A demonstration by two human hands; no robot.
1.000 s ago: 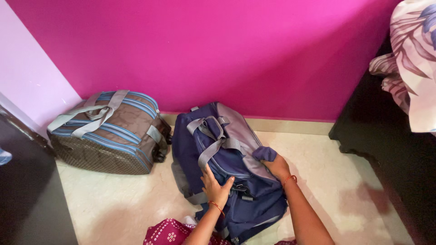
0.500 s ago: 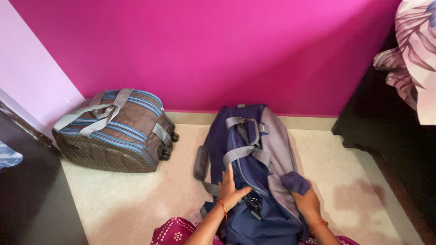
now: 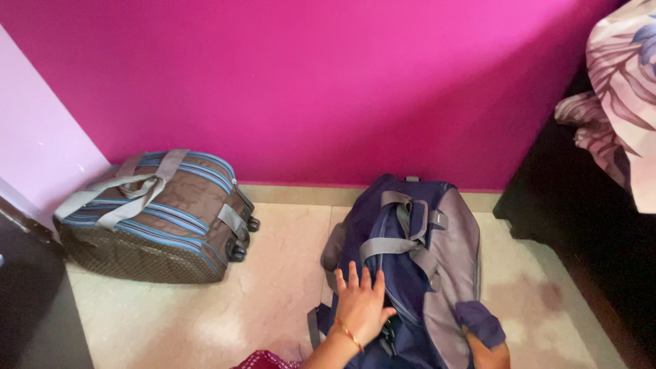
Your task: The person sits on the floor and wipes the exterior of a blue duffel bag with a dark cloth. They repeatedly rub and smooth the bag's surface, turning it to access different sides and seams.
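Note:
A navy and grey duffel bag [image 3: 424, 260] lies on the pale floor, its far end against the pink wall. My left hand [image 3: 361, 305] rests flat on the bag's near left side, fingers spread, an orange thread around the wrist. My right hand [image 3: 486, 352] sits at the bag's near right end, mostly out of frame, closed on a dark blue flap [image 3: 482, 321] of the bag. Grey carry straps [image 3: 404, 232] lie across the top of the bag.
A brown trolley bag [image 3: 154, 215] with blue stripes, grey straps and wheels lies at the left by the lilac wall. A dark cabinet [image 3: 31, 307] stands at the near left. Dark furniture [image 3: 588, 225] with a floral cloth [image 3: 625, 89] is at the right.
The navy bag has swung and slid to the right and now lies more lengthwise. Both hands moved with it toward the bottom of the view; the right hand is now nearly out of frame.

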